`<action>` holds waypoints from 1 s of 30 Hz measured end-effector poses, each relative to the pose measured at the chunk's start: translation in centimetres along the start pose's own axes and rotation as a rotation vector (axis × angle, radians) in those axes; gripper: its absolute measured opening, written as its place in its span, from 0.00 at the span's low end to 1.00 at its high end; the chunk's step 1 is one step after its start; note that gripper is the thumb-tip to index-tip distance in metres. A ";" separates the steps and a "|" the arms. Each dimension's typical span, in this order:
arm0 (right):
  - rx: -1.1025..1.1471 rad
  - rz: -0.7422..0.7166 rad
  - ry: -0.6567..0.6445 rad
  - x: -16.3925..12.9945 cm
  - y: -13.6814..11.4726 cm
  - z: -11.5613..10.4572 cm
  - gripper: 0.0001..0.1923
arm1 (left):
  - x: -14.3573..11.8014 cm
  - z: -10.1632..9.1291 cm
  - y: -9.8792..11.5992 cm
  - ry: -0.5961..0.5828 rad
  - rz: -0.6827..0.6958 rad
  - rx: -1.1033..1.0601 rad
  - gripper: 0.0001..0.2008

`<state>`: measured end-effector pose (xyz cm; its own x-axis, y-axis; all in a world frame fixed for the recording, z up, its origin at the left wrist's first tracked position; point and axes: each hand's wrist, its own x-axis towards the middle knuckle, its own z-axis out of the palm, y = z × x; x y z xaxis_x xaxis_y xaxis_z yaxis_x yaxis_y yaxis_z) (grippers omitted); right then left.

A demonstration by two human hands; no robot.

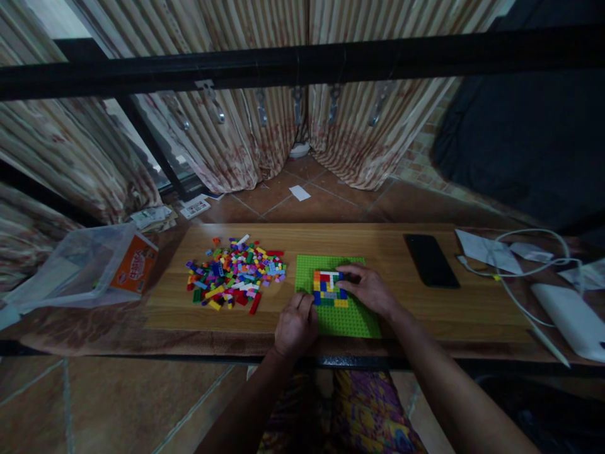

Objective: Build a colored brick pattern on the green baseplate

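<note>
Near the tabletop's front edge, the right hand (368, 290) presses curled fingers on the brick patch (328, 289) on the green baseplate (347, 318); the left hand (295, 325), fingers curled, steadies the baseplate's left edge beside the loose bricks (234, 272).

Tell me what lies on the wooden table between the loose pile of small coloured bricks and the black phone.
In the head view, the green baseplate with a small brick block, and both hands on it.

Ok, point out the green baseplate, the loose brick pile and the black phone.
green baseplate (352, 321): head view, bare studs near its front right corner.
loose brick pile (235, 272): head view, middle of the heap.
black phone (430, 260): head view, centre of its dark screen.
</note>
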<state>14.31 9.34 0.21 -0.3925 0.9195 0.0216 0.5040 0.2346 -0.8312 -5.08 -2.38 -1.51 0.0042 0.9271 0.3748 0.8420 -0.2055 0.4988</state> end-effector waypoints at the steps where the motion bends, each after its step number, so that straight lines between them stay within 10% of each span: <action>1: 0.015 0.006 -0.003 0.0 0.0 0.0 0.19 | 0.0 0.0 0.0 0.000 0.000 -0.001 0.09; 30: 0.049 -0.035 0.089 0.0 1.8 0.5 0.14 | 0.1 -0.1 0.2 0.000 -0.011 -0.001 0.08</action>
<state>14.83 9.58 -1.57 -0.3386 0.9357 0.0987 0.4518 0.2537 -0.8553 -4.98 -2.37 -1.37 -0.0051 0.9294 0.3690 0.8414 -0.1954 0.5039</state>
